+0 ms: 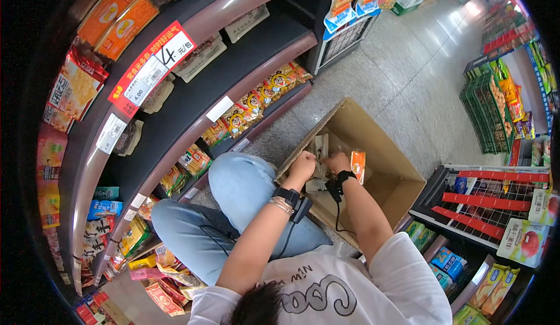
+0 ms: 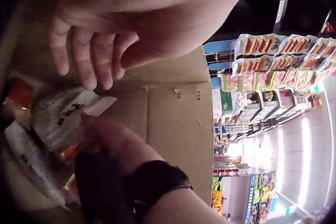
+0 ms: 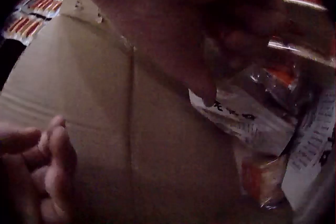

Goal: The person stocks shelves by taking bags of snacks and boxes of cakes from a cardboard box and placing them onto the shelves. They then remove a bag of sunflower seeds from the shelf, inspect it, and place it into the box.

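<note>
Person crouched on shop floor point(image 1: 402, 74), both hands inside open cardboard box point(image 1: 392, 176) at 12 o'clock of the knees.

R hand point(image 1: 338, 162): fingers curled round an orange pkt point(image 1: 358, 166), holding it upright just at its 3 o'clock side, above the box interior. Black strap on that wrist.

L hand point(image 1: 303, 164): just beside R hand at its 9 o'clock, not touching the orange pkt. Left wrist view shows its fingers point(image 2: 89, 56) hanging loosely curled w/ nothing in them, above the box contents.

White pkts point(image 1: 319, 149) w/ dark print lie in the box at 12 o'clock of both hands, against the far wall. More orange-marked pkts under them, blurred in the wrist views.

Snack shelves point(image 1: 192, 100) curve round at 9–10 o'clock, w/ a red price tag point(image 1: 153, 65). Wire rack point(image 1: 496, 199) w/ red strips at 3 o'clock of the box.
</note>
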### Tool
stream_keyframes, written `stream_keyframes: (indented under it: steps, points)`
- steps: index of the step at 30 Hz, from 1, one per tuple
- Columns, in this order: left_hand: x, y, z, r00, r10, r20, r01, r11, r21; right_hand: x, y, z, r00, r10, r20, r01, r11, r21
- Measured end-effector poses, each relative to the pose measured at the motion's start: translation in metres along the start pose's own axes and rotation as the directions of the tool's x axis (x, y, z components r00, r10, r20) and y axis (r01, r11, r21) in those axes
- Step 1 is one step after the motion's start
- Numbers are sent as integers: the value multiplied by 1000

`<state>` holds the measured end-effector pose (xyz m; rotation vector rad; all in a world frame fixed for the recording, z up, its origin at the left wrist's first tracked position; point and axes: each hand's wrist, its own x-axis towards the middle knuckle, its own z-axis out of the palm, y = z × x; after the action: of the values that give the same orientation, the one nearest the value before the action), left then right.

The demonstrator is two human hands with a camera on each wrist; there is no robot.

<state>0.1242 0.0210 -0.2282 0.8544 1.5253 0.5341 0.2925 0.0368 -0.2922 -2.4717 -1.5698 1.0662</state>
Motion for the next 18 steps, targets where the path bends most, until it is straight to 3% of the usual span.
stream_keyframes:
  steps: [3, 4, 7, 11, 12, 14, 17, 18]
  points:
    - [3, -3, 1, 997, 66, -26, -63, 991, 122, -13, -9, 2, 987, -131, 93, 150, 955, -254]
    - [0, -2, 0, 995, 95, -43, -87, 983, 161, -10, -10, 9, 993, -23, 116, 46, 980, -192]
    - [-4, 1, -4, 992, 122, -39, -113, 975, 190, -5, -10, 8, 964, -86, 250, 161, 941, -298]
    - [-11, 5, -6, 975, 222, -18, -214, 957, 193, -8, -19, -23, 938, -235, 254, 277, 950, -142]
    - [-18, 12, -7, 975, 223, -2, -218, 954, 208, 2, -9, -21, 933, -290, 213, 328, 928, -174]
    - [-21, 20, -14, 968, 224, 110, -245, 933, 263, -26, -32, -68, 931, -224, 287, 209, 974, 85]
    - [-53, 54, -24, 917, 279, 286, -390, 781, 487, -57, -48, -123, 923, -182, 339, 23, 906, 423]
    - [-43, 46, -22, 860, 242, 449, -410, 852, 325, -80, -63, -152, 926, -179, 333, -29, 844, 536]
